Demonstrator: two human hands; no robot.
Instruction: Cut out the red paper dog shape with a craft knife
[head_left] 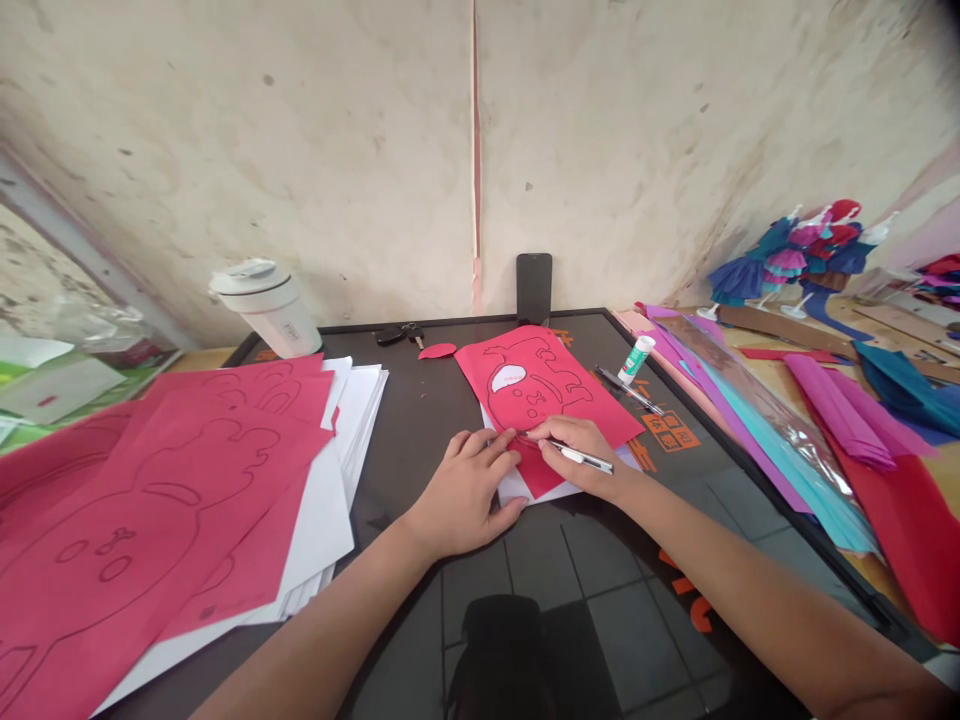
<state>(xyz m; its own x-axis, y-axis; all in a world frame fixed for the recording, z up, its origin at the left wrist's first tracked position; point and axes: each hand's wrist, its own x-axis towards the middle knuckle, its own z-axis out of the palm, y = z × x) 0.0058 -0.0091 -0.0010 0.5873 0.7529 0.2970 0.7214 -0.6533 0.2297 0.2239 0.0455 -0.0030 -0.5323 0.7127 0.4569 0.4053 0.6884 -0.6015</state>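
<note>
A red paper sheet [544,385] with a drawn cartoon outline lies on a dark cutting mat [420,430], over a white sheet [517,487]. My left hand [465,490] lies flat on the sheet's near left corner, fingers stretched out, pressing it down. My right hand [574,445] is closed around a slim pen-like craft knife [589,459], its tip on the drawn line near the bottom of the outline. One oval area in the outline shows white.
A stack of red and white sheets [187,490] covers the left. A white lidded cup [266,305], keys [401,333], a phone [533,287] leaning on the wall, a glue stick [637,357], a second pen [628,390], coloured paper strips [787,430] and paper dolls [795,250] at right.
</note>
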